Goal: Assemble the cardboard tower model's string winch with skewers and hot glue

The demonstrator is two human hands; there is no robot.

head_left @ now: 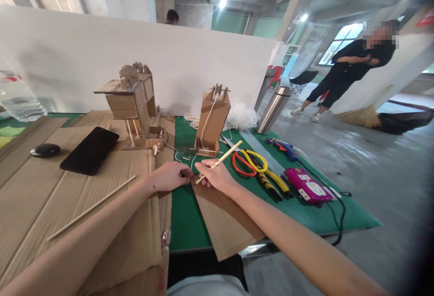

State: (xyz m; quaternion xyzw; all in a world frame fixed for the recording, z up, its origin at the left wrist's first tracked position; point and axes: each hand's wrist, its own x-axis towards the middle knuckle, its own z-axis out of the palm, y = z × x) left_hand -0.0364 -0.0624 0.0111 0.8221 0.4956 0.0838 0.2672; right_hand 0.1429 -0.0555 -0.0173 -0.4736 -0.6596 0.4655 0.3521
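Note:
A yellow pencil (228,153) is in my right hand (217,176), its fingers closed around the shaft. The pencil's lower end comes down at the far edge of a flat brown cardboard piece (227,214), which partly overhangs the table's front edge. My left hand (171,176) lies just left of that end, fingers curled together by the cardboard's corner; what they grip, if anything, is hidden. Behind my hands stands a narrow cardboard tower (213,121) with a white string down its front. A larger cardboard structure (130,101) on stick legs stands back left.
Right of my hands lie scissors (244,162), yellow-black pliers (273,183), clear glue sticks (261,151), a blue glue gun (286,149) and a magenta box (308,185). A steel flask (274,110) stands behind. Left are a phone (90,151), mouse (45,150) and thin stick (91,207). A person (354,65) stands beyond.

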